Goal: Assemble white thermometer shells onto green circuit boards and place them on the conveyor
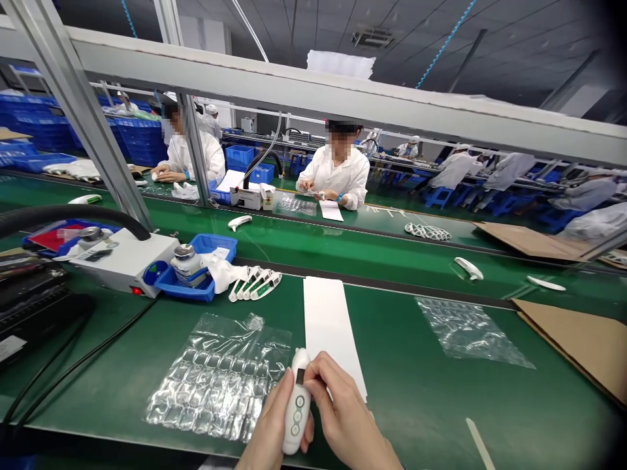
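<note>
Beneath both hands runs a smooth green worktop [401,391], its surface catching light in soft patches. Beyond it, past a dark edge strip, lies a brighter green lane [313,254] carrying scattered white casings [469,268]. Across the lane, facing you, a person in white [337,171] works at the opposite bench; metal posts and a pale beam [313,85] frame the room, with blue crates [134,139] stacked far left.

Your left hand [272,424] is closed around a white device [296,418], smooth, rounded and elongated, standing with its narrow end away from you. Three ringed round buttons line its face below a dark window [300,376]. Your right hand [345,414] has thumb and forefinger drawn narrowly together at that window's edge; whether they grip anything small cannot be told.

Left of your left hand lies a glossy, clear pocketed sheet [215,385], crinkled along its far part. Just beyond your hands extends flat white paper [330,320]. Farther left sit curved open shells [255,284] showing green boards, beside a blue tray [189,287] bearing a metal-capped bottle [186,261]. Right of your right hand, well apart, rest wrinkled clear plastic [470,329] and brown cardboard [582,339].
</note>
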A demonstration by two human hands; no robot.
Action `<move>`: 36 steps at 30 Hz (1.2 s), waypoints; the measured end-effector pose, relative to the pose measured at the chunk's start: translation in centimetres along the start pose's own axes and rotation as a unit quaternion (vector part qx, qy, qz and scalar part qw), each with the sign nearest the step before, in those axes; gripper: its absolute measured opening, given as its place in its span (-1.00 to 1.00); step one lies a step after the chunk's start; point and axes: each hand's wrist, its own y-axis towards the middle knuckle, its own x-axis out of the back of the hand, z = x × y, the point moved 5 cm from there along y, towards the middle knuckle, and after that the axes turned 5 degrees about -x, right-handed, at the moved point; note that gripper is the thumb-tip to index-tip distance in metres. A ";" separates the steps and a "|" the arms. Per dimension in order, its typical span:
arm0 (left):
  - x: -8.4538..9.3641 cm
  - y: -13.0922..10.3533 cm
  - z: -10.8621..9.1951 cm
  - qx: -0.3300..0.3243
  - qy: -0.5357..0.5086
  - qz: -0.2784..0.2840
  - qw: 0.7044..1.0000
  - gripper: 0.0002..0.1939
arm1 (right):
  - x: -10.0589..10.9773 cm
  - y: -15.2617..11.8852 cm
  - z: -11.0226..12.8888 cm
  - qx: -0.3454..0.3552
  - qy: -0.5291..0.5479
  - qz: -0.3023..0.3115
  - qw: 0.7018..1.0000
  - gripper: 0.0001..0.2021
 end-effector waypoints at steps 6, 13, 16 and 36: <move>0.8 -0.1 0.1 0.001 -0.018 0.007 1.000 -0.36 | -0.7 0.7 0.2 -0.001 -0.017 0.004 1.000 -0.81; 1.3 0.0 0.8 0.010 -0.008 0.010 1.000 -0.35 | -1.0 0.8 -0.1 -0.007 -0.010 -0.002 1.000 -0.80; 1.5 -0.1 0.9 0.015 0.001 0.001 1.000 -0.35 | -0.9 0.8 -0.2 -0.007 -0.006 -0.004 1.000 -0.80; 1.3 -1.6 -0.8 -0.059 0.128 -0.042 0.989 -0.24 | -1.7 0.0 0.5 -0.010 -0.007 -0.035 0.999 -0.76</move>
